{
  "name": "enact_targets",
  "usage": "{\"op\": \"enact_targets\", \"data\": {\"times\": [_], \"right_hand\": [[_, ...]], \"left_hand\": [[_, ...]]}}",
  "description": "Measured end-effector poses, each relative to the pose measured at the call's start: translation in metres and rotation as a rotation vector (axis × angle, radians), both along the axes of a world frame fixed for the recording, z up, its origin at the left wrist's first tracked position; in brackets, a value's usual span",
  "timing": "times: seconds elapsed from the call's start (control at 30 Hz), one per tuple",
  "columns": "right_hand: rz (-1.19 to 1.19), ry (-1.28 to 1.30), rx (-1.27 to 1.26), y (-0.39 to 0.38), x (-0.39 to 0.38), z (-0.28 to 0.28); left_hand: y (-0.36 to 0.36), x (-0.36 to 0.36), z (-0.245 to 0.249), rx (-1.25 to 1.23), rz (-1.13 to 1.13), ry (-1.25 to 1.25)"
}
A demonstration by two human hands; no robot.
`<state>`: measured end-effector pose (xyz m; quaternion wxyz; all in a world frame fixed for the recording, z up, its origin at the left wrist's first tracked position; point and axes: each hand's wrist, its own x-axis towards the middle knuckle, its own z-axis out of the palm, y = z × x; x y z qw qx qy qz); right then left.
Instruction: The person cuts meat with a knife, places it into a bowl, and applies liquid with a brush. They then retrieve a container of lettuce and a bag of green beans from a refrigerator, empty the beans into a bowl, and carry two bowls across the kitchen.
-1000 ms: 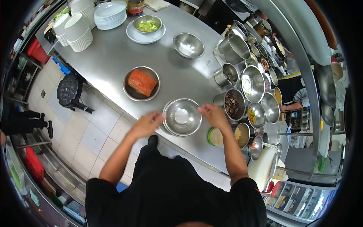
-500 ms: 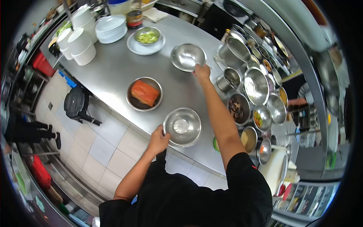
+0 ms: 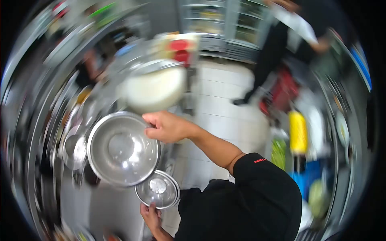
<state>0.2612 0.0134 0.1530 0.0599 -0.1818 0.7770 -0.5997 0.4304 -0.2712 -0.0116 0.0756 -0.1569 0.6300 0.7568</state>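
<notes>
1. Although motion smears the whole frame, the large steel bowl [image 3: 120, 150] reads clearly at centre left: round, shiny and empty, with its open side facing the camera and a flat base reflecting light.
2. A smaller steel bowl [image 3: 157, 188] sits just below and to the right of it, also empty. Its upper rim overlaps or touches the big bowl's lower edge.
3. The right hand [image 3: 167, 126], at the centre of the frame, is closed on the large bowl's upper right rim, with the fingers curled over the edge.
4. The left hand [image 3: 150, 216], at the bottom edge, grips the smaller bowl from beneath with bent fingers. Its wrist is cut off by the frame.
5. Both bowls are held over the grey worktop [image 3: 104, 209] in the lower left.
6. Blur makes the metal containers [image 3: 74, 146] along the left hard to tell apart, and their contents cannot be read.
7. A white round shape [image 3: 155, 90] above the bowls is too smeared to identify.
8. Another person [image 3: 281, 40] stands on the tiled floor [image 3: 225, 108] in the upper right, partly cut off.
</notes>
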Motion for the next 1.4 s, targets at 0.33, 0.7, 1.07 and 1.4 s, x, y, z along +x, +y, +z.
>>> {"op": "enact_targets", "data": {"times": [0.33, 0.7, 1.07, 1.4], "right_hand": [[-1.623, 0.526, -0.428, 0.29, 0.412, -0.004], [-1.986, 1.442, -0.452, 0.404, 0.74, -0.016], [-1.11, -0.019, -0.211, 0.399, 0.275, -0.068], [-0.12, -0.041, -0.244, 0.111, 0.036, -0.075]], "left_hand": [[0.271, -0.051, -0.041, -0.055, -1.025, -0.015], [0.406, 0.01, -0.042, -0.098, -1.456, -0.087], [0.277, 0.003, -0.072, -0.271, -0.716, 0.314], [0.086, 0.069, -0.06, -0.154, 0.269, -0.08]]}}
